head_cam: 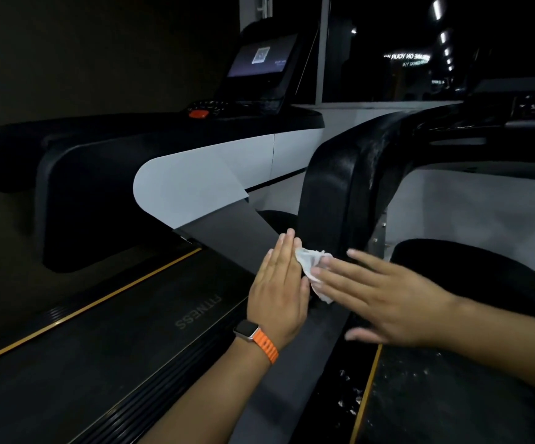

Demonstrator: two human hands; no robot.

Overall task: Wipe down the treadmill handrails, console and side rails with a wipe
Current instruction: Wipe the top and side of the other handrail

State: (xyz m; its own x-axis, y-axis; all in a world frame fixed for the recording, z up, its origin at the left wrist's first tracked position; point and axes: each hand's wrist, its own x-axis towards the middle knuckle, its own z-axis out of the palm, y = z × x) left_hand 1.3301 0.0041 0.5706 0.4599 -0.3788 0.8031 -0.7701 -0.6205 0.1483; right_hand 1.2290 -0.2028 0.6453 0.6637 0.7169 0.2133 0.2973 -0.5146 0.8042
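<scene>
A crumpled white wipe (pixel 310 267) lies on the dark side rail (pixel 295 347) at the foot of a thick black upright (pixel 333 187). My left hand (pixel 279 290), with an orange-strapped watch on its wrist, lies flat with straight fingers beside the wipe's left edge. Spread flat from the right, my right hand (pixel 384 296) presses its fingertips on the wipe. The console screen (pixel 259 57) and red stop button (pixel 199 114) of the treadmill to the left stand far behind.
The left treadmill's belt (pixel 106 341) with a yellow edge line and "FITNESS" lettering runs at lower left. A second treadmill's belt (pixel 445 395) and black motor cover (pixel 471 270) lie at right. White side panels (pixel 195 184) flank the upright. The room is dim.
</scene>
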